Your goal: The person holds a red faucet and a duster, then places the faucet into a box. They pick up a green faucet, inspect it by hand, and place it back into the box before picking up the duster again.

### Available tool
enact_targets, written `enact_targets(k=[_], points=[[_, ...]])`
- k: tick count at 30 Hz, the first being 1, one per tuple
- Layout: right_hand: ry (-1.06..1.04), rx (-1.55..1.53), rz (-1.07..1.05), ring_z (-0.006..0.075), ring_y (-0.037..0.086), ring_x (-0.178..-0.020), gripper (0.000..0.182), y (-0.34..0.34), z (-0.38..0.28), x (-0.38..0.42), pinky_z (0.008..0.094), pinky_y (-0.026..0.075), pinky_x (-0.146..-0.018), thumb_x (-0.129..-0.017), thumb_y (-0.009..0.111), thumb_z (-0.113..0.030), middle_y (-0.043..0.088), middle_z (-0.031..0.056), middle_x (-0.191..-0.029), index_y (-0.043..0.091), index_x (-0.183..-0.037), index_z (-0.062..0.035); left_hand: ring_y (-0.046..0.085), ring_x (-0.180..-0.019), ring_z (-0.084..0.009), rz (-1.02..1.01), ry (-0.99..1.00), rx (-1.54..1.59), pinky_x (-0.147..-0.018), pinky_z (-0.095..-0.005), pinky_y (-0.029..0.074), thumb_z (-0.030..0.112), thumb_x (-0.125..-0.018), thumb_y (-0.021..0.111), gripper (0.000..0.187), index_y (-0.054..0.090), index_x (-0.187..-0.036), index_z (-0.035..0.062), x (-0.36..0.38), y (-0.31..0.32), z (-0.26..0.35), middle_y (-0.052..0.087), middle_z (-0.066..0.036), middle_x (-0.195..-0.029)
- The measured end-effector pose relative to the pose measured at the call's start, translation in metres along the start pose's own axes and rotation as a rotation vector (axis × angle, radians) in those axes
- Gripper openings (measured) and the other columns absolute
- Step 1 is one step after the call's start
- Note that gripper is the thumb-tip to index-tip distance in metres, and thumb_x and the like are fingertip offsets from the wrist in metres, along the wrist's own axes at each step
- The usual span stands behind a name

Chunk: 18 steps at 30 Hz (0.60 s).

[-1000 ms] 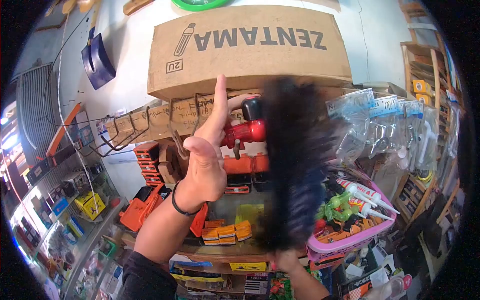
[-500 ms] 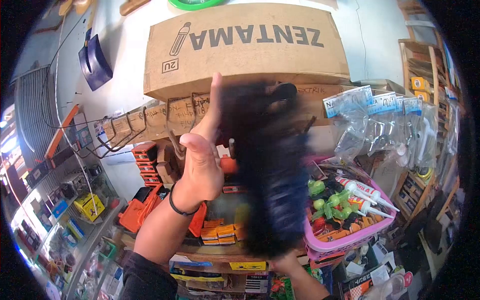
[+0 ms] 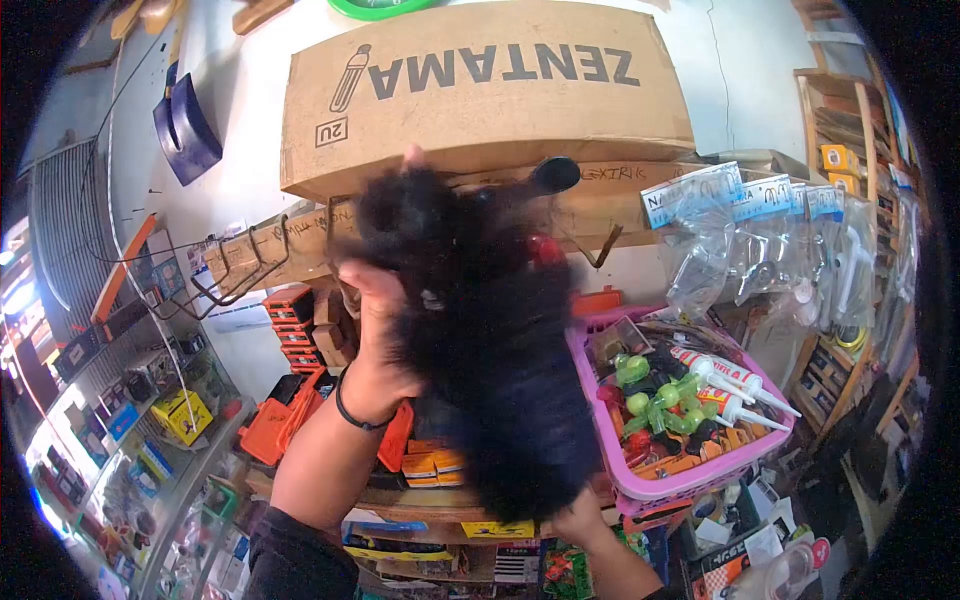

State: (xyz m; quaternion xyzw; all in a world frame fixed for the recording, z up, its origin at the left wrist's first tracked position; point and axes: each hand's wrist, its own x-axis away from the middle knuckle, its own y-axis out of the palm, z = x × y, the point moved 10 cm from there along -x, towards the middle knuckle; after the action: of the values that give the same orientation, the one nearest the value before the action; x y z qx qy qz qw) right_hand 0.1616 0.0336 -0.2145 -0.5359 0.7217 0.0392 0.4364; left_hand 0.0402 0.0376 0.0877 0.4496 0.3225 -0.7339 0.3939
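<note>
A black, fluffy, hairy bundle, smeared by motion, hangs upright before me; its exact kind cannot be made out. A flat dark rounded end and a small red spot show near its top. My left hand, with a dark band at the wrist, clasps its left side, the thumb along the edge and one fingertip showing above. The other left fingers are hidden behind it. At the lower end, my right hand holds the bundle from below, its fingers mostly covered.
Behind stands a large cardboard box above metal hooks. A pink basket with sealant tubes is to the right, below hanging plastic packets. Orange cases and a glass display case are on the left.
The black bundle has moved left and tilted, coming against my left hand, which was beside it with fingers stretched. More of the pink basket now shows.
</note>
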Motion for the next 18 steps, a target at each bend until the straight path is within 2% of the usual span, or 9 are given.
enact_targets(k=[3, 4, 5, 8, 11, 13, 14, 15, 18], points=[[0.114, -0.457, -0.053, 0.0215, 0.045, -0.102, 0.039, 0.004, 0.014, -0.001, 0.0332, 0.038, -0.085, -0.074, 0.051, -0.006, 0.045, 0.0113, -0.111, 0.041, -0.112, -0.0007, 0.031, -0.117, -0.0238, 0.017, -0.021, -0.103, -0.099, -0.0352, 0.022, 0.076, -0.066, 0.013, 0.098, 0.019, -0.129, 0.0013, 0.004, 0.001, 0.004, 0.031, -0.014, -0.127], [0.155, -0.454, 0.041, 0.0286, 0.049, -0.091, 0.034, 0.009, 0.030, 0.008, 0.0351, 0.040, -0.080, -0.067, 0.051, -0.006, 0.052, 0.0148, -0.099, 0.049, -0.100, -0.0004, 0.029, -0.118, -0.0235, -0.044, -0.057, -0.140, -0.099, -0.0348, 0.019, 0.075, -0.066, 0.013, 0.097, 0.019, -0.129, 0.0017, 0.005, 0.001, 0.000, 0.029, -0.015, -0.129], [0.196, -0.452, 0.136, 0.0357, 0.053, -0.080, 0.029, 0.014, 0.047, 0.017, 0.0369, 0.042, -0.075, -0.060, 0.051, -0.006, 0.058, 0.0183, -0.087, 0.056, -0.089, -0.0002, 0.031, -0.116, -0.0230, -0.097, -0.017, 0.154, -0.097, -0.0333, 0.022, 0.075, -0.066, 0.012, 0.097, 0.015, -0.129, 0.0016, 0.005, 0.007, 0.000, 0.030, -0.015, -0.127], [0.221, -0.301, -0.110, 0.0354, 0.054, -0.080, 0.029, 0.034, 0.042, 0.018, 0.0358, 0.042, -0.076, -0.060, 0.052, -0.007, 0.059, 0.0155, -0.087, 0.057, -0.088, -0.0009, 0.040, -0.109, -0.0217, -0.213, 0.111, 1.075, -0.090, -0.0291, 0.033, 0.075, -0.064, 0.009, 0.100, 0.003, -0.130, 0.0008, 0.005, 0.014, 0.012, 0.036, -0.014, -0.122], [0.319, -0.855, 0.292, 0.0366, 0.054, -0.076, 0.024, -0.006, 0.023, 0.004, 0.0375, 0.043, -0.071, -0.061, 0.053, -0.011, 0.058, 0.0185, -0.080, 0.057, -0.082, 0.0001, 0.044, -0.105, -0.0208, -0.049, -0.040, -0.031, -0.089, -0.0327, 0.035, 0.072, -0.065, 0.029, 0.098, 0.011, -0.130, 0.0017, 0.004, 0.003, 0.004, 0.041, -0.011, -0.118], [-0.080, -0.263, 0.265, 0.0372, 0.054, -0.070, 0.022, -0.029, -0.040, -0.006, 0.0368, 0.044, -0.067, -0.062, 0.052, -0.012, 0.057, 0.0196, -0.073, 0.056, -0.079, 0.0015, 0.043, -0.105, -0.0209, -0.054, -0.026, -0.019, -0.092, -0.0342, 0.033, 0.071, -0.066, 0.031, 0.095, 0.018, -0.127, -0.0009, 0.005, -0.001, -0.005, 0.042, -0.012, -0.117], [0.033, -0.209, 0.118, 0.0366, 0.054, -0.067, 0.020, -0.012, -0.013, -0.003, 0.0370, 0.044, -0.065, -0.062, 0.051, -0.011, 0.056, 0.0197, -0.071, 0.056, -0.076, 0.0017, 0.041, -0.107, -0.0237, -0.183, -0.048, 0.549, -0.093, -0.0363, 0.030, 0.073, -0.066, 0.026, 0.094, 0.020, -0.128, 0.0024, 0.009, 0.010, -0.013, 0.039, -0.012, -0.121], [0.135, -0.137, -0.038, 0.0359, 0.053, -0.065, 0.017, 0.002, 0.007, 0.000, 0.0372, 0.044, -0.063, -0.063, 0.050, -0.010, 0.056, 0.0197, -0.069, 0.056, -0.074, 0.0020, 0.039, -0.109, -0.0248, -0.122, -0.107, 0.373, -0.095, -0.0375, 0.028, 0.074, -0.066, 0.024, 0.093, 0.021, -0.128, 0.0047, 0.009, 0.007, -0.014, 0.036, -0.011, -0.123], [0.066, -0.368, 0.143, 0.0354, 0.053, -0.060, 0.012, -0.009, 0.018, -0.002, 0.0371, 0.043, -0.060, -0.061, 0.051, -0.008, 0.056, 0.0170, -0.064, 0.055, -0.069, 0.0013, 0.036, -0.112, -0.0257, -0.060, -0.145, 0.159, -0.096, -0.0386, 0.026, 0.075, -0.066, 0.022, 0.092, 0.022, -0.129, 0.0072, 0.010, 0.003, -0.013, 0.034, -0.010, -0.125]])
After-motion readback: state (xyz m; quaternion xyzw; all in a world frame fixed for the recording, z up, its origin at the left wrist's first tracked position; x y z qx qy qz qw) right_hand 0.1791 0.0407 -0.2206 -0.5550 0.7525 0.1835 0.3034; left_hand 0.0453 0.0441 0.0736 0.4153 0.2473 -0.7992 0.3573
